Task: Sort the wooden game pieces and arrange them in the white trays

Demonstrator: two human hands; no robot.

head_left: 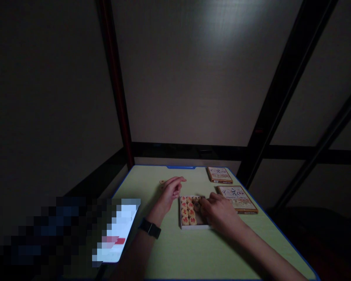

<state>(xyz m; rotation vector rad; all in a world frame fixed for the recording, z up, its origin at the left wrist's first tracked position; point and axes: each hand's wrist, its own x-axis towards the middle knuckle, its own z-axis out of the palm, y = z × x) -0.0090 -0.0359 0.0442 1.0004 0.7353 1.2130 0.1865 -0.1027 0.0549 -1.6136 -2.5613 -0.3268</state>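
A small white tray (181,222) holding several round pale game pieces with red characters (188,212) lies on the green table (193,249). My right hand (219,212) rests at the tray's right side, fingers curled and pinched over a dark piece (196,203) in the tray. My left hand (171,191) lies just left of the tray, fingers loosely stretched, holding nothing I can see; a black watch (150,228) is on that wrist. One loose piece (162,182) sits on the table beside my left hand's fingers.
Two flat printed boxes (220,175) (236,198) lie at the table's right rear. A tilted screen (117,234), partly blurred out, stands at the left front edge. Dark frame posts (117,86) and pale walls surround the table; the room is dim.
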